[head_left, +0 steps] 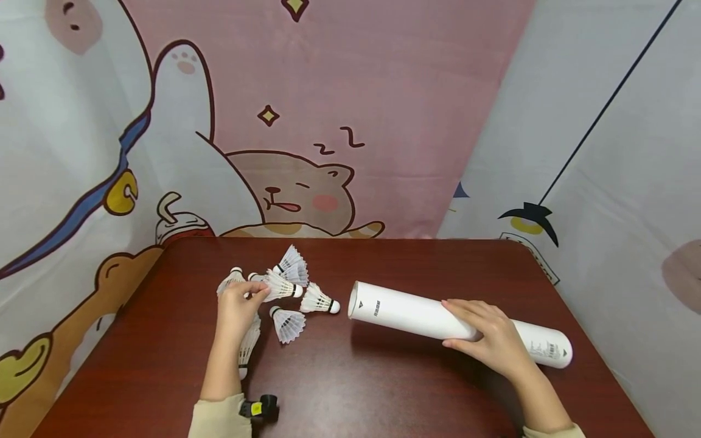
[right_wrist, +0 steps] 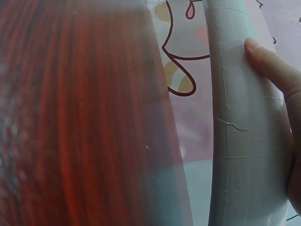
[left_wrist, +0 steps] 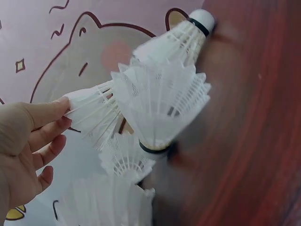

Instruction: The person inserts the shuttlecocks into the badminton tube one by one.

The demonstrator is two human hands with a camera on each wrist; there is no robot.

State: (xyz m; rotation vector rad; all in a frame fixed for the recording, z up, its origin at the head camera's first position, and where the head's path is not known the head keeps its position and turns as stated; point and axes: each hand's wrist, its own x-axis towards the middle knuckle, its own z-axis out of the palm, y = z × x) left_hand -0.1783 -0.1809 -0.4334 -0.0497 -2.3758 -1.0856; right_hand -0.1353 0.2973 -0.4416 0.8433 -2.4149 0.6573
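Note:
My left hand (head_left: 237, 309) pinches a white shuttlecock (head_left: 280, 286) by the edge of its skirt, its cork pointing right in the head view. In the left wrist view, thumb and forefinger meet on that shuttlecock's skirt (left_wrist: 89, 113), and a nearer shuttlecock (left_wrist: 160, 106) partly covers it. Several more lie close around, among them one with its cork to the right (head_left: 317, 300) and one with its skirt toward me (head_left: 288, 324). My right hand (head_left: 489, 336) grips a long white shuttlecock tube (head_left: 411, 310) around its middle. The tube's open end faces the shuttlecocks, raised above a shadow.
A dark red-brown table (head_left: 383, 389) carries everything. Another shuttlecock (head_left: 249, 347) lies beside my left forearm, partly hidden by it. A black strap device (head_left: 261, 409) sits at my left cuff. Behind the table hangs a cartoon-printed cloth (head_left: 394, 121).

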